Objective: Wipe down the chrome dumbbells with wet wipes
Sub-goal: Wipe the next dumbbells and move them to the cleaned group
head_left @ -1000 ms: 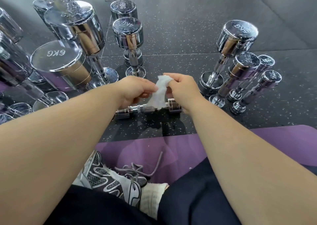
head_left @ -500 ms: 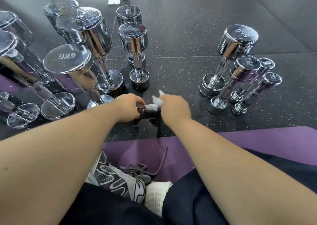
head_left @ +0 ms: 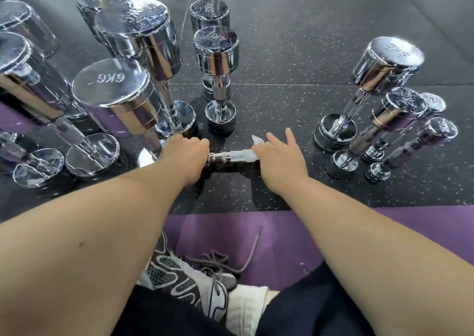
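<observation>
A small chrome dumbbell [head_left: 225, 156] lies flat on the dark rubber floor in front of me, its knurled handle showing between my hands. My left hand [head_left: 185, 153] grips its left end, which the fingers hide. My right hand [head_left: 280, 157] presses a white wet wipe [head_left: 250, 153] around the handle's right part, with two fingers sticking out straight. The dumbbell's right head is hidden under that hand.
Several upright chrome dumbbells stand at left, among them a 6KG one [head_left: 115, 97], and a 4KG one [head_left: 218, 79] stands straight ahead. Another upright cluster [head_left: 384, 100] stands at right. A purple mat [head_left: 256, 238] lies under my crossed legs and shoe [head_left: 187, 284].
The wipe was held up unfolded between both hands, then brought down onto the lying dumbbell. My left hand has moved to the left end and my right hand has slid right along the handle.
</observation>
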The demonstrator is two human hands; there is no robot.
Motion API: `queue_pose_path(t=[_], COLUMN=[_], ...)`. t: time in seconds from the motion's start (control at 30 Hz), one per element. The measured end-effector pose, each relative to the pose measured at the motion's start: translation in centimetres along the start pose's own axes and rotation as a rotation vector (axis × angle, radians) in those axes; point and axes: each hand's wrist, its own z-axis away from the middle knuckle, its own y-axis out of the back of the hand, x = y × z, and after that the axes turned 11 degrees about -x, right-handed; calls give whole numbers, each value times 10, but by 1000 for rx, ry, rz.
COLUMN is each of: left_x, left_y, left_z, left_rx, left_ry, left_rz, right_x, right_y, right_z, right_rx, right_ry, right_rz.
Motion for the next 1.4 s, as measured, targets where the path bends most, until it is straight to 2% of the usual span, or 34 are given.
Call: queue_pose_path(t=[0.07,0.17,0.3,0.4,0.47,0.53,0.6,0.67,0.73,0.8,0.87,0.93,1.0,1.1,1.17,1.23,1.33,1.4], left_x=[-1,8,32,44,48,47,43,41,46,53,55,49,41,34,29,24,35,49], left_y=[2,3,22,37,42,47,59,71,85,99,107,109,102,81,68,68,92,113], left_z=[-2,-3,4,5,4,4,6,11,12,11,5,3,1,-4,-8,-7,-2,-3], left_rx=[0,-55,-132,-118,-94,-53,4,50,87,86,37,-77,-149,-81,-21,22,79,122], left_ry=[-6,-114,-175,-163,-94,-14,22,64,133,241,322,356,382,402,335,158,-87,-95], left_rz=[3,98,508,847,1134,1408,1445,1431,1446,1512,1689,1838,1847,1727,1593,1552,1478,1358], right_x=[6,16,26,17,1,-8,-2,10,14,3,-9,-13,-7,2,2,1,8,11], right_y=[0,-4,-14,1,16,27,29,24,21,27,38,43,39,26,22,21,29,38], right_z=[-3,-6,-3,10,20,24,23,18,17,19,20,18,9,-6,-12,-15,-7,-1], right_rx=[4,-4,7,52,105,167,167,120,131,214,281,244,132,0,37,142,309,428], right_ry=[-22,-99,-227,-152,-67,-20,-52,-161,-220,-170,-55,-1,-55,-91,-119,-147,-153,-144], right_rz=[-54,-136,-286,-640,-953,-1144,-1141,-1084,-1155,-1346,-1489,-1449,-1333,-1158,-1054,-1020,-1386,-1612])
